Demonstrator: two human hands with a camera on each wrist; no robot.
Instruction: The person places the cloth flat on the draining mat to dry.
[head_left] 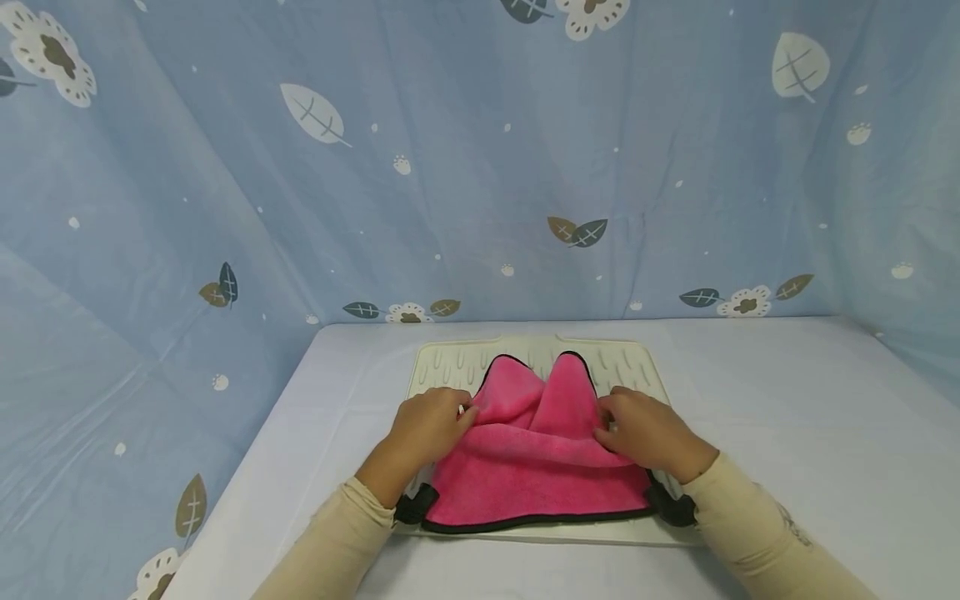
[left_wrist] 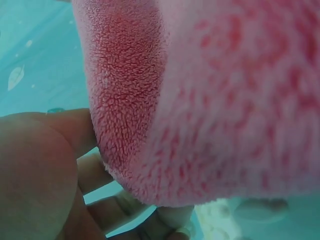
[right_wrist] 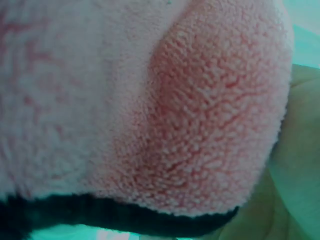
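Note:
A pink plush cloth [head_left: 536,483] with black edging hangs partly lifted over a cream ridged mat [head_left: 450,360]. At its left side my left hand [head_left: 429,423] pinches the fabric between thumb and fingers. My right hand [head_left: 647,429] pinches the opposite side at about the same height. Between the hands the cloth sags in a fold, and two of its corners stick up behind. In the left wrist view the cloth [left_wrist: 125,90] covers most of the picture, with the thumb against its edge. The right wrist view shows the cloth [right_wrist: 210,115] close up, its black border below; most fingers are hidden there.
The mat lies on a white-covered table [head_left: 787,433]. A blue curtain [head_left: 480,167] with leaf and flower prints hangs behind the table and along its sides. Black straps [head_left: 416,504] are worn at both wrists, over cream sleeves [head_left: 337,533].

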